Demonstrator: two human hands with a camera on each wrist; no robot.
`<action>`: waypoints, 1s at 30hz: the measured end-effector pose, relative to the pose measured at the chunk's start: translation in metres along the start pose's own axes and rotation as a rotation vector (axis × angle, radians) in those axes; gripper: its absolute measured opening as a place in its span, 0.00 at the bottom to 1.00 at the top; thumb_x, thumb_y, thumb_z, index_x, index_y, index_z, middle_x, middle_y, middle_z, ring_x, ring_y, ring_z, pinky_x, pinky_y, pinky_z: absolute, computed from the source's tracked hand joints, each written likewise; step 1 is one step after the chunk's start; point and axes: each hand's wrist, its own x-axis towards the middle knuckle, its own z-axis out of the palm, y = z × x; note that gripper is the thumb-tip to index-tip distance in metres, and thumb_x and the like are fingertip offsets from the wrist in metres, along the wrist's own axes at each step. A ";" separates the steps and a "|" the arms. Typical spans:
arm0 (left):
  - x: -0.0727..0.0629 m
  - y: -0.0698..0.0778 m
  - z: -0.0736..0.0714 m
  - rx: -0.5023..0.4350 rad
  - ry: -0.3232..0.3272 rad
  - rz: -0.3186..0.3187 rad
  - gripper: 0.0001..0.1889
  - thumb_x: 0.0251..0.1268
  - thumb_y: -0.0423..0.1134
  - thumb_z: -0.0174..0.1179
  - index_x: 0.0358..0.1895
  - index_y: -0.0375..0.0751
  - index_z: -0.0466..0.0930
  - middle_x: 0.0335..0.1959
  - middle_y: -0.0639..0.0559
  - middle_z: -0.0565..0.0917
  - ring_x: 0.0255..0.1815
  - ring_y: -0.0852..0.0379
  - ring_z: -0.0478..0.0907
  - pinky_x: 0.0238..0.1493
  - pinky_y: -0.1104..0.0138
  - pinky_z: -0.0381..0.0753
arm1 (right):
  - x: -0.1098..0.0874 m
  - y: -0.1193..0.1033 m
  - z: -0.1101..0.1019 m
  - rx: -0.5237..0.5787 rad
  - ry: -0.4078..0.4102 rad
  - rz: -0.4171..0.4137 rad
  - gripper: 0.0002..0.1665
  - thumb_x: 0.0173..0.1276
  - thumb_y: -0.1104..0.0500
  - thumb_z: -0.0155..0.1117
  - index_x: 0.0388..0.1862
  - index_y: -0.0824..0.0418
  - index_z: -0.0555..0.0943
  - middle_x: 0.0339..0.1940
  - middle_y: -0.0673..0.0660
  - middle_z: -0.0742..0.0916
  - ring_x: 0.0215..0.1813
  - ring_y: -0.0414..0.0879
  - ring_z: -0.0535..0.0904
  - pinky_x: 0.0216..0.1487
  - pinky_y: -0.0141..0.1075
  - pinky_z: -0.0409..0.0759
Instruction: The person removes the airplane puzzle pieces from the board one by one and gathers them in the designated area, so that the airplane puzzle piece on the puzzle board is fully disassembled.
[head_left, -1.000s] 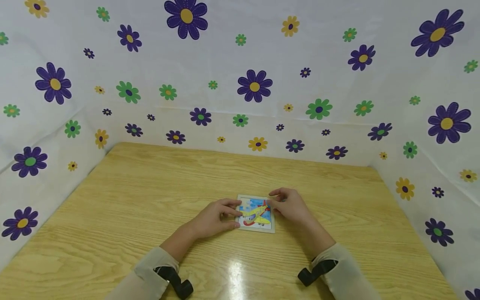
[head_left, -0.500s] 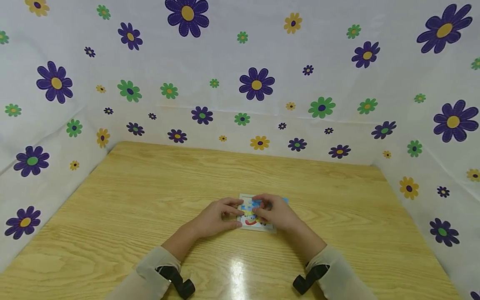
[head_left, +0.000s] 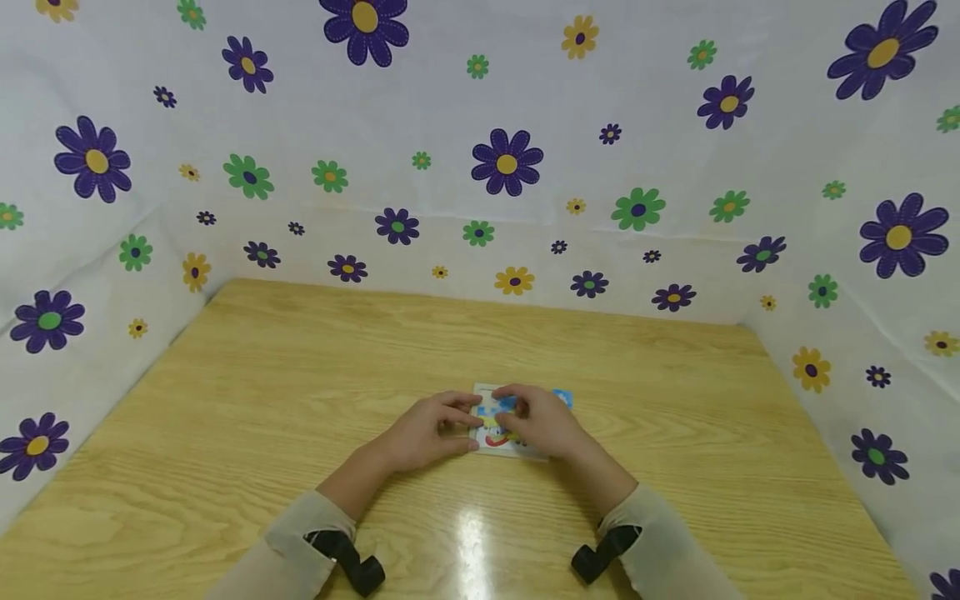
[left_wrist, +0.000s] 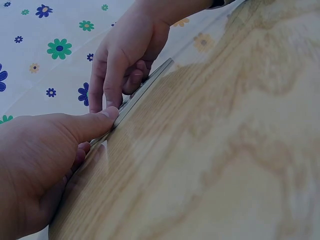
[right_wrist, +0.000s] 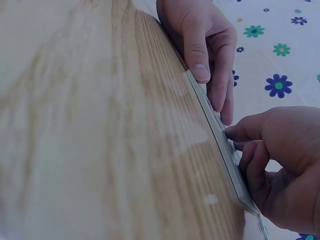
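Along the left, back and right sides of the desk [head_left: 315, 375] stands a flowered cloth [head_left: 442, 108], printed in purple, green and yellow. Proceeding from the left, the left sleeve [head_left: 285, 546] is pale, with a black left camera [head_left: 352, 562] at its cuff. Next is the left hand [head_left: 423, 433], set at the left edge of the puzzle [head_left: 495, 440]. Its grip is apart: thumb and fingers are spread, with the thumb tip on the near left corner of the frame and fingertips farther up the same side. The puzzle lies flat on the desk between both hands; a pale frame surrounds pieces in blue, yellow, red and white. The right hand [head_left: 543, 421] extends over the puzzle from the right and covers much of that half. Its index finger and thumb are separated in the head view, with tips over the upper pieces; whether this grip is clamped on a piece cannot be told. Just beyond the upper right corner of the frame is a loose piece [head_left: 563, 399], blue and partly hidden by the right hand. Farther right are the right camera [head_left: 603, 554], also black, and the pale right sleeve [head_left: 667, 542].
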 end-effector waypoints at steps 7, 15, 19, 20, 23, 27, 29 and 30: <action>-0.004 -0.002 0.004 -0.014 0.001 -0.003 0.18 0.65 0.44 0.68 0.56 0.42 0.86 0.71 0.49 0.74 0.73 0.44 0.68 0.69 0.52 0.73 | -0.002 0.001 0.004 0.031 0.040 0.008 0.14 0.70 0.56 0.67 0.53 0.52 0.85 0.33 0.53 0.79 0.28 0.44 0.68 0.28 0.33 0.66; -0.004 -0.003 0.005 -0.018 -0.003 -0.003 0.19 0.65 0.45 0.68 0.56 0.42 0.86 0.71 0.49 0.73 0.74 0.43 0.67 0.68 0.52 0.73 | -0.007 0.000 0.007 -0.009 0.060 -0.019 0.15 0.70 0.57 0.67 0.54 0.53 0.86 0.46 0.59 0.76 0.27 0.43 0.69 0.25 0.31 0.69; -0.003 -0.003 0.004 -0.018 -0.008 -0.002 0.19 0.65 0.45 0.68 0.56 0.42 0.86 0.71 0.49 0.73 0.74 0.43 0.67 0.68 0.52 0.74 | -0.008 -0.003 0.006 -0.068 0.042 -0.044 0.20 0.72 0.58 0.63 0.62 0.55 0.83 0.45 0.60 0.77 0.24 0.43 0.68 0.24 0.30 0.67; -0.003 -0.003 0.004 -0.016 -0.008 -0.002 0.19 0.65 0.45 0.68 0.56 0.42 0.86 0.71 0.49 0.73 0.73 0.43 0.68 0.68 0.52 0.74 | -0.008 -0.003 0.006 -0.080 0.041 -0.050 0.19 0.73 0.59 0.62 0.61 0.55 0.83 0.45 0.60 0.77 0.25 0.43 0.68 0.25 0.31 0.68; -0.003 -0.003 0.003 -0.011 -0.005 -0.006 0.19 0.65 0.45 0.68 0.56 0.42 0.86 0.71 0.49 0.73 0.73 0.44 0.68 0.68 0.53 0.74 | -0.007 -0.006 0.006 -0.100 0.053 -0.050 0.17 0.74 0.62 0.59 0.59 0.55 0.83 0.43 0.60 0.78 0.27 0.44 0.70 0.27 0.32 0.69; -0.001 -0.002 0.002 -0.014 -0.002 -0.001 0.19 0.65 0.45 0.68 0.56 0.42 0.86 0.71 0.49 0.73 0.73 0.44 0.68 0.68 0.53 0.74 | -0.005 -0.008 0.004 -0.114 0.060 -0.027 0.16 0.75 0.63 0.58 0.57 0.54 0.83 0.43 0.60 0.78 0.30 0.45 0.72 0.30 0.33 0.70; -0.001 -0.002 0.001 -0.019 -0.001 0.006 0.19 0.65 0.45 0.68 0.56 0.42 0.86 0.71 0.48 0.73 0.73 0.44 0.69 0.67 0.53 0.74 | -0.004 -0.010 0.003 -0.120 0.061 -0.020 0.15 0.75 0.63 0.58 0.57 0.54 0.82 0.44 0.60 0.78 0.32 0.46 0.73 0.32 0.34 0.72; 0.000 -0.002 0.001 -0.019 0.000 0.007 0.19 0.64 0.45 0.68 0.56 0.42 0.86 0.71 0.48 0.73 0.72 0.44 0.69 0.67 0.54 0.75 | -0.003 -0.010 0.003 -0.120 0.061 -0.016 0.15 0.75 0.63 0.58 0.57 0.53 0.82 0.45 0.60 0.78 0.33 0.46 0.74 0.33 0.35 0.73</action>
